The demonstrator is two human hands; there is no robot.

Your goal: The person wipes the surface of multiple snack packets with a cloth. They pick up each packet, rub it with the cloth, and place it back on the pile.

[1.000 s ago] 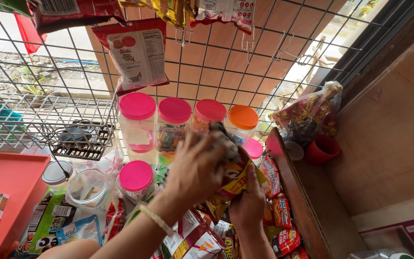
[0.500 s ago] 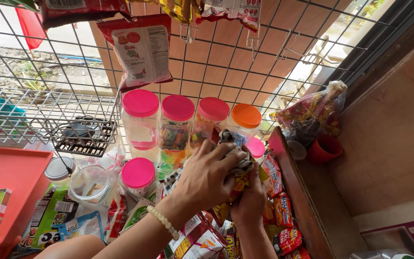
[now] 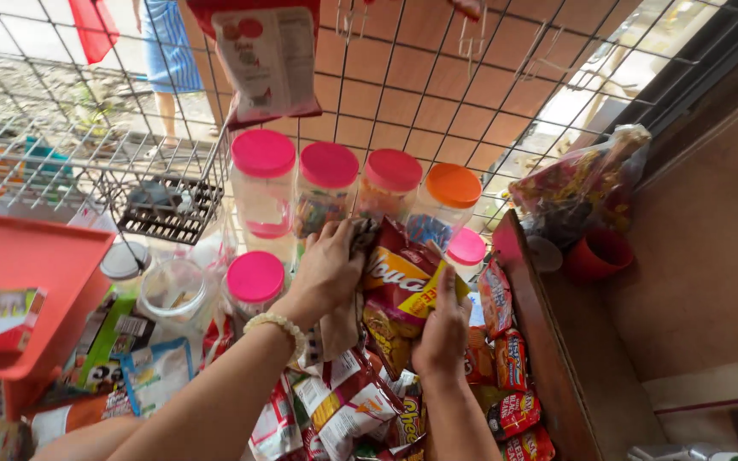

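My left hand [image 3: 328, 271], with a bead bracelet on the wrist, grips the upper left edge of a red and yellow snack packet [image 3: 397, 282]. My right hand [image 3: 442, 331] holds the same packet from its lower right side. The packet stands tilted above a heap of other snack packets [image 3: 343, 401]. Just behind it stands a row of clear plastic jars with pink lids [image 3: 326, 166] and one with an orange lid [image 3: 453, 185].
A wire grille [image 3: 437, 77] backs the jars, with a hanging snack bag [image 3: 266, 55] on it. A red tray [image 3: 19, 282] sits at left, a wire basket [image 3: 164, 201] beside it. A wooden shelf edge [image 3: 540, 341] and a red cup [image 3: 600, 253] lie at right.
Both hands have lifted the red and yellow packet up out of the heap, and more of its front now shows. The view has tilted down a little.
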